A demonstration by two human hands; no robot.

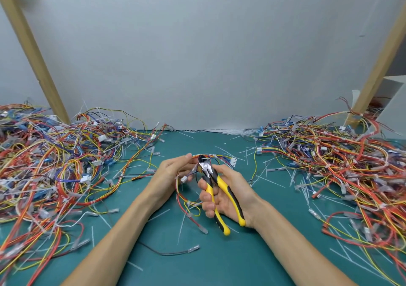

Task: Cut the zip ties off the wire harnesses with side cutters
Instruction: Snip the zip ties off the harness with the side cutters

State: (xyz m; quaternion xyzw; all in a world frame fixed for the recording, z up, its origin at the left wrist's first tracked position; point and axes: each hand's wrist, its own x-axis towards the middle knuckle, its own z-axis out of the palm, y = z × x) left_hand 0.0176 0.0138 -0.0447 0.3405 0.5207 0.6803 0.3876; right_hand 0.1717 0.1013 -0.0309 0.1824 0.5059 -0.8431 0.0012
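My left hand pinches a small wire harness of red, yellow and blue wires, lifted above the green mat at the centre. My right hand grips side cutters with yellow and black handles. The dark jaws of the cutters point up and left, and their tips sit at the harness just beside my left fingertips. A white connector of the harness lies behind the jaws. Whether a zip tie is between the blades is too small to tell.
A big heap of tangled harnesses covers the left of the green mat, another heap the right. Cut white zip tie pieces and loose wires are scattered around. Wooden posts lean against the grey wall.
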